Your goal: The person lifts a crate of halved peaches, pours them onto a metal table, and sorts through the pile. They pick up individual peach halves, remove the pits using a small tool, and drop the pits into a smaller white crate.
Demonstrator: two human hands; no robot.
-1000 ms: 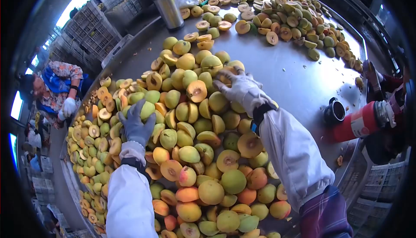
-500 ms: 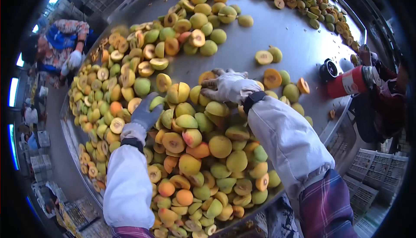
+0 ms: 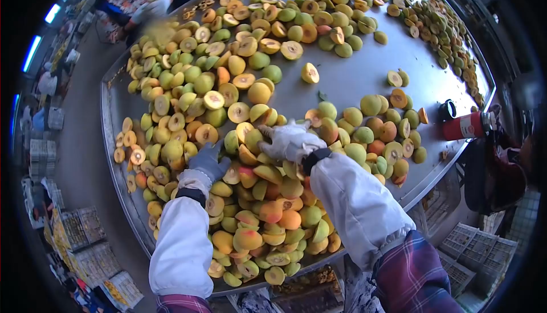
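A large pile of cut yellow-green stone fruit [image 3: 268, 210], much like peaches, lies on the metal table; many halves show brown centres. My left hand [image 3: 208, 162], in a grey glove, rests at the pile's middle, thumb and fingers apart, beside a green fruit piece [image 3: 231, 141]. To its right, my right hand [image 3: 293, 141] wears a white glove with bare-looking fingertips. Its fingers are spread and touch the fruit at the pile's upper edge. Both forearms wear white sleeves with dark wristbands. Fruit partly hides the fingertips of both hands.
More fruit runs along the far right edge of the metal table [image 3: 347, 79]. A red flask [image 3: 462, 126] lies near the right edge, beside a black cup-like lid [image 3: 447, 109]. A co-worker [image 3: 145, 0] with a gloved hand is at the upper left. Plastic crates [image 3: 478, 250] stand lower right.
The view has shifted, so the table shows lower and further right. My hands stay in the pile, now closer together. The green piece at my left fingers now sits beyond them.
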